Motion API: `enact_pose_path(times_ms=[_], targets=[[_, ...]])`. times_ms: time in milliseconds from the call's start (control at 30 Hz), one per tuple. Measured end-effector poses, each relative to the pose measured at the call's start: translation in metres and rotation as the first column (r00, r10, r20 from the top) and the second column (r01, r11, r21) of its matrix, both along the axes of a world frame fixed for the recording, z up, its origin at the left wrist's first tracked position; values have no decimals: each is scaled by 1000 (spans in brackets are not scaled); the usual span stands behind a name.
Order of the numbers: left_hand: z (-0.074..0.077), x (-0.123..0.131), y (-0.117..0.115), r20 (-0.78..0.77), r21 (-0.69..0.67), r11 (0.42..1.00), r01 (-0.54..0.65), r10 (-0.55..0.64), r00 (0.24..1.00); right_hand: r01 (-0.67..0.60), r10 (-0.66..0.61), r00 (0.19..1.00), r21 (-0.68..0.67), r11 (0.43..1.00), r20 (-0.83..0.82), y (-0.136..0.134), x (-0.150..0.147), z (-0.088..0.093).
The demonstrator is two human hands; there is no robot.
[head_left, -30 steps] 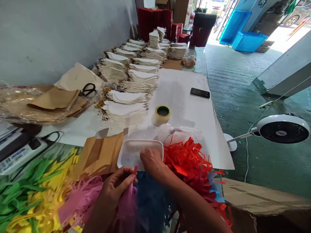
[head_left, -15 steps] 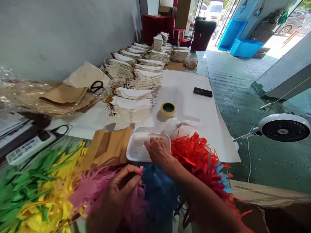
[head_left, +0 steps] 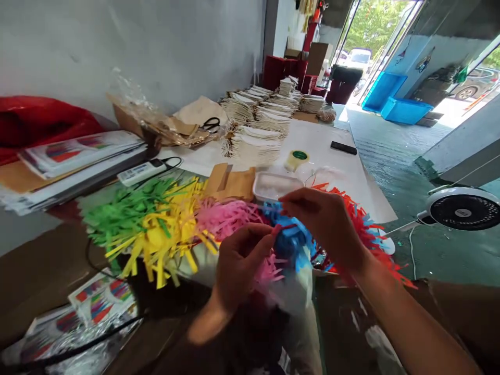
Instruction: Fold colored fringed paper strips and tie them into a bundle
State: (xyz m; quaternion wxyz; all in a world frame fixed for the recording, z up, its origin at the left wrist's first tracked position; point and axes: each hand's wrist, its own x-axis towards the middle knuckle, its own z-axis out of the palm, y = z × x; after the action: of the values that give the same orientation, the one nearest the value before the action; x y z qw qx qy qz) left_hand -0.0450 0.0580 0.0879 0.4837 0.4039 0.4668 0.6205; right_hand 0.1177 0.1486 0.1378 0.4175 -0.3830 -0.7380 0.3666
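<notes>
My left hand [head_left: 238, 265] is closed around a bunch of pink fringed paper strips [head_left: 269, 271], pinching them between thumb and fingers. My right hand [head_left: 326, 224] hovers just to its right, fingers curled in a pinch near the tip of the pink strips; what it pinches is too small to make out. Behind my hands lie blue fringed paper [head_left: 291, 237], red fringed paper [head_left: 359, 229], more pink paper [head_left: 226, 216], yellow paper [head_left: 164, 237] and green paper [head_left: 125, 211]. A white plastic tray [head_left: 275, 186] sits just beyond them.
A tape roll [head_left: 297, 159], a phone [head_left: 344, 148], scissors [head_left: 211, 123], a power strip [head_left: 142, 171] and stacks of white paper bags [head_left: 258, 122] lie on the table. Brown paper bags [head_left: 232, 182] sit by the tray. A white fan [head_left: 461, 208] stands on the floor at right.
My right hand left the white tray and came back toward the left hand. The left hand rose with the pink strips. The view swung left and pulled back.
</notes>
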Motion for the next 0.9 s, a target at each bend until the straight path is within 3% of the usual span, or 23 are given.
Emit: enact_pose_path(times_ms=[167, 300, 567, 900], targets=[[3, -16, -69, -60, 79, 997, 4, 1, 998, 112, -112, 994, 88, 990, -12, -103, -4, 4], [0, -27, -106, -175, 182, 983, -2, 34, 984, 62, -64, 998, 107, 992, 17, -153, -10, -2], [0, -33, -137, -321, 314, 947, 71, 36, 946, -4, 8, 1000, 203, 979, -17, -187, -10, -16], [-2, -30, -152, -401, 373, 918, 138, 25, 916, 72, -99, 993, 330, 941, 64, -221, -3, -13]])
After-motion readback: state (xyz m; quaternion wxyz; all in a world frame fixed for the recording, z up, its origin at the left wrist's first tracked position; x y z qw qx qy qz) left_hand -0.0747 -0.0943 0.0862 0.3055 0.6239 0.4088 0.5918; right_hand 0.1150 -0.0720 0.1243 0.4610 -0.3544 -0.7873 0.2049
